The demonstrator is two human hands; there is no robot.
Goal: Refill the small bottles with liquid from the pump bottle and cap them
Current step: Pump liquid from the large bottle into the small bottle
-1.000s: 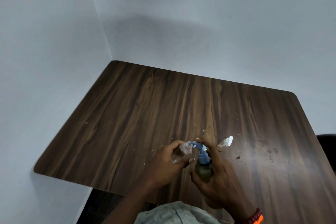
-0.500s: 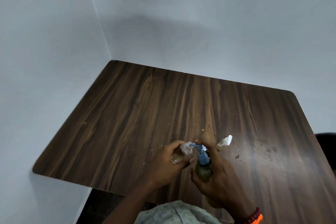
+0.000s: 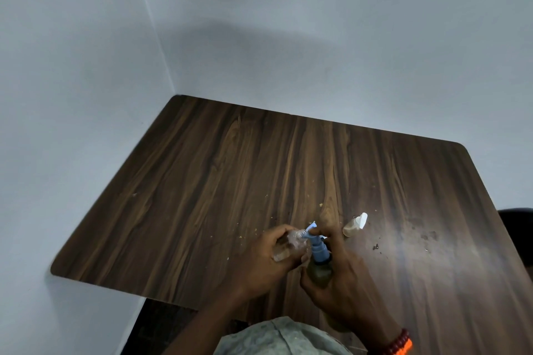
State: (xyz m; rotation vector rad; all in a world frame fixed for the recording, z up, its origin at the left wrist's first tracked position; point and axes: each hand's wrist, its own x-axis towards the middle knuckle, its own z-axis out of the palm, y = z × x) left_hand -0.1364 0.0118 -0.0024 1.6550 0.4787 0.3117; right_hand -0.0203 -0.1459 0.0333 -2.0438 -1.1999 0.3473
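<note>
Fig.: filling step, head view. My left hand [image 3: 269, 261] wraps round a small clear bottle [image 3: 288, 245], fingers curled on its body, holding it tilted w/ the open neck turned right, toward the nozzle, so the liquid should land inside rather than on the table [image 3: 202, 181]. My right hand [image 3: 343, 279] grips the pump bottle [image 3: 318, 268] by its dark olive body; thumb is round the near side, and one finger arches over the blue pump head [image 3: 314, 235], resting on top, i.e. placed to press down. Whether liquid is flowing: cannot tell. Nozzle tip & small-bottle mouth meet or nearly meet; contact too small to judge. Both hands sit close together at the near-centre of the table, wrists angled inward, forearms converging from the near edge. A second small bottle [image 3: 354, 225], white-capped w/ tan contents, lies on its side just far-right of my right hand, apart from it, prob. already done. Beaded bracelet [image 3: 399, 341] on right wrist.
</note>
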